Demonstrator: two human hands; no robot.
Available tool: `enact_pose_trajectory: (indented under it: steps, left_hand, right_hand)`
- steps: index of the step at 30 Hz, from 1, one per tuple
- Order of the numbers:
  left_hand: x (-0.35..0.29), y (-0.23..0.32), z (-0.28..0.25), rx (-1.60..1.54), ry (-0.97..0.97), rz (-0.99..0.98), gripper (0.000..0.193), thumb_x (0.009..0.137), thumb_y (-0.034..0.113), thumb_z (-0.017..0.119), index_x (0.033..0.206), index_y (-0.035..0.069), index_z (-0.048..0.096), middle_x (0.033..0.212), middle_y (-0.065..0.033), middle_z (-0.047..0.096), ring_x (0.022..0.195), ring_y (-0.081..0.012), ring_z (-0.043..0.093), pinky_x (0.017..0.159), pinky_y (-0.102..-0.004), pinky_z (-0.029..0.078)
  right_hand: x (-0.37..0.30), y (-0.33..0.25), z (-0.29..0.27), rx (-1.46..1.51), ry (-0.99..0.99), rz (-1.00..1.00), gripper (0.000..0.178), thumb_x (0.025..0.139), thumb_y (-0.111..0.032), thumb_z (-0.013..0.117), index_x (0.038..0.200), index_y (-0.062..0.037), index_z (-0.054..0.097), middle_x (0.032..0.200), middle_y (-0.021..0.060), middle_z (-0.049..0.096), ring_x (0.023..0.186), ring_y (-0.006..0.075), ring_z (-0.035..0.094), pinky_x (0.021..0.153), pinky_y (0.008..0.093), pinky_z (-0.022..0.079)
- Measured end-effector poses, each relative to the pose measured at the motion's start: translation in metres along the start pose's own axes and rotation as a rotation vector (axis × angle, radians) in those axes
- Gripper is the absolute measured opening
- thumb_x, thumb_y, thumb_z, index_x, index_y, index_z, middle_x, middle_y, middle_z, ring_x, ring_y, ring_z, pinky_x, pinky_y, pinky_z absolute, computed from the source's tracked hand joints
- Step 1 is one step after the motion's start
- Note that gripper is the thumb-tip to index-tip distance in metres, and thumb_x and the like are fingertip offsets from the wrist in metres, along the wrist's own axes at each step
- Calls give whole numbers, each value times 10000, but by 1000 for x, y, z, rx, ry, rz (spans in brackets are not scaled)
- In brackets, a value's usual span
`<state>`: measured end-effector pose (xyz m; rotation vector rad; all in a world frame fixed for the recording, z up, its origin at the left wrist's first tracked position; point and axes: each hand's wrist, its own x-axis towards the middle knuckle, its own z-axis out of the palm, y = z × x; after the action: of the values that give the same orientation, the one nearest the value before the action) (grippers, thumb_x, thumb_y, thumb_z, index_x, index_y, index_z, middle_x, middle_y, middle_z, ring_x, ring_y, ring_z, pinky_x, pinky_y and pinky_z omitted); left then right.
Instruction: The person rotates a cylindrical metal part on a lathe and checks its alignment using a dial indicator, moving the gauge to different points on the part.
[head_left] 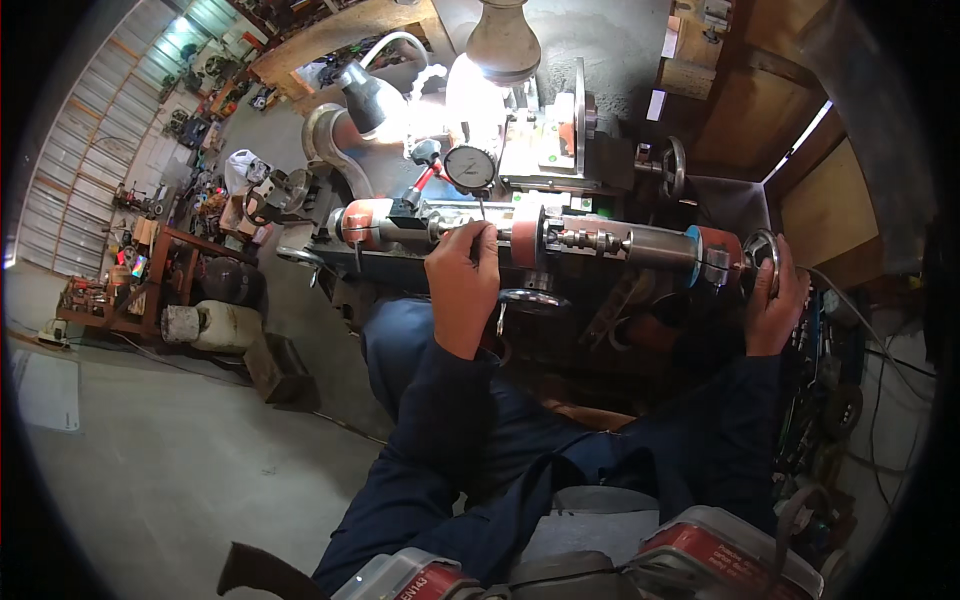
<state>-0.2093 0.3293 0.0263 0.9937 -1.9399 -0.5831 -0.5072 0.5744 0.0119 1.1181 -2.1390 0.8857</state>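
From my remote seat I make out one lobed shaft (598, 240) lying crosswise in the machine (665, 247), its left stretch obscured by the left hand (463, 280). Those fingers bunch just under the single dial gauge (470, 168); I cannot tell whether they pinch anything. The right hand (776, 305) grasps a handwheel (762, 243), some fingers hidden behind. Of two lamps, the black lamp (368, 98) and beige lamp (503, 42), glare blots out metal below.

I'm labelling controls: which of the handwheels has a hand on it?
The rightmost handwheel, with the right hand on it; the front-centre handwheel and rear handwheel have none.
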Motion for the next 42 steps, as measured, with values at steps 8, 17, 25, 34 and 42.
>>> enact_pose_trajectory:
  steps: [8, 17, 25, 34, 42]
  left_hand:
    - [0, 11, 4, 74, 12, 16, 132, 856, 109, 665, 819, -17, 671, 755, -203, 665, 692, -367, 662, 621, -412, 508]
    - [2, 6, 6, 80, -9, -23, 130, 856, 82, 654, 815, -42, 656, 671, -198, 650, 589, -321, 656, 559, -389, 479]
    - [19, -5, -21, -33, -303, 154, 126, 883, 81, 650, 835, -30, 616, 672, -196, 615, 628, -353, 631, 580, -410, 456]
    - [4, 3, -6, 147, -200, 72, 125, 897, 88, 623, 886, -14, 552, 795, -233, 627, 810, -438, 609, 682, -488, 461]
    - [29, -15, -27, 53, -392, 227, 75, 866, 73, 647, 887, 14, 606, 744, -201, 618, 759, -415, 614, 651, -459, 448]
  right_hand:
    - [-4, -3, 1, 26, 32, -20, 332, 982, -168, 532, 1254, 7, 607, 1159, 186, 664, 1023, 366, 599, 910, 438, 445]
    - [-6, -2, 3, 12, 34, -32, 348, 982, -158, 524, 1281, 8, 587, 1178, 187, 660, 1014, 370, 598, 915, 433, 433]
    - [-7, -1, 3, 21, 6, 28, 358, 989, -188, 523, 1279, 13, 584, 1198, 189, 655, 1055, 375, 599, 937, 442, 424]
    - [-6, 0, -1, 33, -34, 43, 357, 991, -191, 526, 1277, 13, 588, 1208, 193, 643, 1060, 379, 587, 944, 451, 424]
    - [-7, 9, -20, 219, -138, 107, 342, 1008, -190, 510, 1298, -24, 588, 1220, 179, 611, 1103, 326, 576, 988, 406, 418]
